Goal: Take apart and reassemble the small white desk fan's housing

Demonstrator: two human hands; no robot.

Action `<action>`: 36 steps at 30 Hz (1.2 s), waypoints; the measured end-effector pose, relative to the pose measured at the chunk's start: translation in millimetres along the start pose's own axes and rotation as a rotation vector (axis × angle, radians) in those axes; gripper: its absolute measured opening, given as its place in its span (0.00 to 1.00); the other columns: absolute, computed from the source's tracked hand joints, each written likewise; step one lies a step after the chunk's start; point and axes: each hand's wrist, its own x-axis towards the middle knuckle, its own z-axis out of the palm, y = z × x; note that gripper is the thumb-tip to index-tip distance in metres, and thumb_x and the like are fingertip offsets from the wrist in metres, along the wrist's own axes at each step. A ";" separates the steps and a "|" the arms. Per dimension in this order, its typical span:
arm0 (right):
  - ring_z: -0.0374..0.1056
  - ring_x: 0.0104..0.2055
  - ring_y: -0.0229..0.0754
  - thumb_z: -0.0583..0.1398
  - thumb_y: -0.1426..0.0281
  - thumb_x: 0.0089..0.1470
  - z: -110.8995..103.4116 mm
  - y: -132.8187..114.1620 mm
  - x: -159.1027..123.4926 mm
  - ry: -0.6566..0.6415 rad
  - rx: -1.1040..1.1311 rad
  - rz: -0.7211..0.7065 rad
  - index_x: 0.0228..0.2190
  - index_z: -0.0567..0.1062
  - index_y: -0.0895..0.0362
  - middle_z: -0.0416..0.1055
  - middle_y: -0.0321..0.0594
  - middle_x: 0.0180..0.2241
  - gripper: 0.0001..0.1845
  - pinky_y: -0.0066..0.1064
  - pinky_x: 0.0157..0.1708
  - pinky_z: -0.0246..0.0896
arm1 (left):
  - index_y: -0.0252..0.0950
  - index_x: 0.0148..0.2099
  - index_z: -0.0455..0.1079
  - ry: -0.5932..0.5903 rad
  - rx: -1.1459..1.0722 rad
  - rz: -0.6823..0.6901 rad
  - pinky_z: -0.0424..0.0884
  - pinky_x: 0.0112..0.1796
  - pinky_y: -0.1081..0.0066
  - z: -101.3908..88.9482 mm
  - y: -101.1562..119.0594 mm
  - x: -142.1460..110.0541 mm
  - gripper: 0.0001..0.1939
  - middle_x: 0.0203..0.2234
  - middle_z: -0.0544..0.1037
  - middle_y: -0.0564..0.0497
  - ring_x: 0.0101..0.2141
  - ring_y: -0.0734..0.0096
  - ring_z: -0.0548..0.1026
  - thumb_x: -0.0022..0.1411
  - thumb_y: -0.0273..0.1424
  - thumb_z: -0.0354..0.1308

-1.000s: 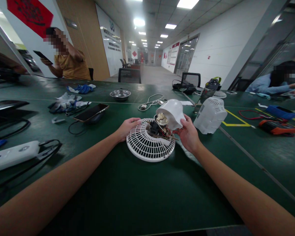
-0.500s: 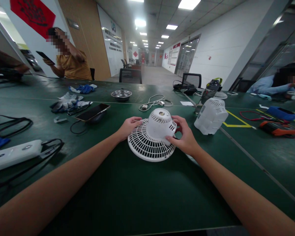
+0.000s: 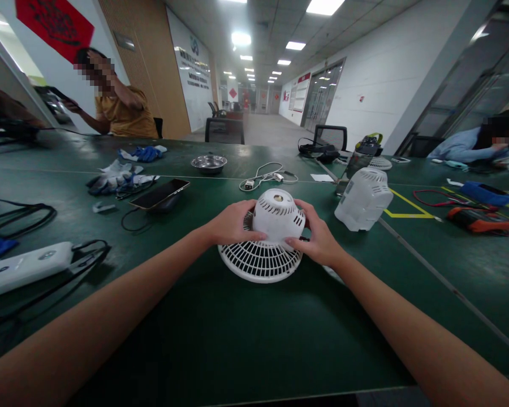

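Observation:
In front of me on the green table lies a white fan head, its round slotted grille (image 3: 261, 263) facing down and its domed motor housing (image 3: 275, 217) on top. My left hand (image 3: 236, 221) grips the housing from the left, thumb across its front and fingers behind. On the right side, my right hand (image 3: 317, 234) holds the same housing, thumb at its lower front edge, fingers round the back. The far fingertips of both hands are partly hidden by the dome.
Behind the fan lie a white cable (image 3: 265, 176) and a steel bowl (image 3: 209, 164). A phone (image 3: 161, 194), gloves (image 3: 114, 180) and a power strip (image 3: 27, 268) are on the left. To the right are a white plastic housing (image 3: 362, 200) and an orange multimeter (image 3: 481, 219). Two people sit farther off.
My left hand has moved right, from the grille's rim onto the motor housing. My right hand stays on the housing. The person at the left has shifted the phone they hold.

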 end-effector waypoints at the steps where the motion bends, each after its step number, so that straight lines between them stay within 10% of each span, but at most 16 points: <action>1: 0.67 0.55 0.60 0.71 0.63 0.46 -0.6 -0.4 -0.1 -0.007 0.017 -0.002 0.62 0.63 0.43 0.68 0.44 0.58 0.44 0.60 0.57 0.62 | 0.36 0.52 0.77 -0.005 0.017 0.000 0.71 0.50 0.56 -0.6 -0.8 0.4 0.33 0.48 0.79 0.40 0.49 0.47 0.74 0.40 0.30 0.77; 30: 0.67 0.56 0.60 0.73 0.61 0.44 5.1 -3.7 -1.0 0.019 0.051 0.045 0.59 0.66 0.44 0.71 0.43 0.55 0.42 0.63 0.58 0.61 | 0.36 0.47 0.76 0.027 -0.340 -0.194 0.69 0.53 0.55 4.1 8.2 -1.8 0.34 0.51 0.78 0.40 0.58 0.39 0.67 0.33 0.19 0.76; 36: 0.66 0.57 0.61 0.73 0.60 0.45 2.9 -3.1 -1.2 -0.013 0.043 0.028 0.59 0.65 0.44 0.70 0.43 0.55 0.42 0.62 0.58 0.61 | 0.36 0.54 0.74 -0.017 -0.114 -0.096 0.67 0.54 0.57 4.4 1.7 -2.0 0.40 0.53 0.77 0.40 0.55 0.44 0.71 0.34 0.22 0.77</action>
